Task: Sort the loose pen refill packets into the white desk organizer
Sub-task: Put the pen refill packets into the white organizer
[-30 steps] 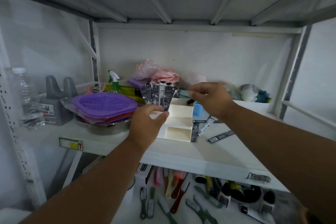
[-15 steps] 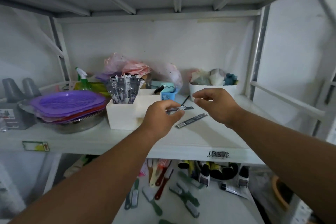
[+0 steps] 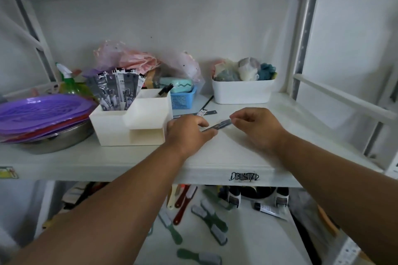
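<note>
The white desk organizer (image 3: 129, 123) stands on the shelf, with several pen refill packets (image 3: 117, 88) upright in its back left compartment. To its right a loose grey packet (image 3: 220, 125) lies slanted between my hands. My left hand (image 3: 185, 132) pinches the packet's left end between thumb and forefinger. My right hand (image 3: 256, 127), fingers curled, pinches its right end. Another loose packet (image 3: 203, 112) lies flat on the shelf just behind my left hand.
A blue mesh basket (image 3: 183, 99) and a white tub (image 3: 242, 91) of small items stand behind. Purple lids on a steel bowl (image 3: 43, 114) sit left of the organizer, beside a green spray bottle (image 3: 66, 80). Brushes (image 3: 213, 219) lie on the lower shelf.
My left hand set the bundle of packets in the organizer, then moved right to the loose packets. Both hands have come down onto the slanted packet. The camera has come closer.
</note>
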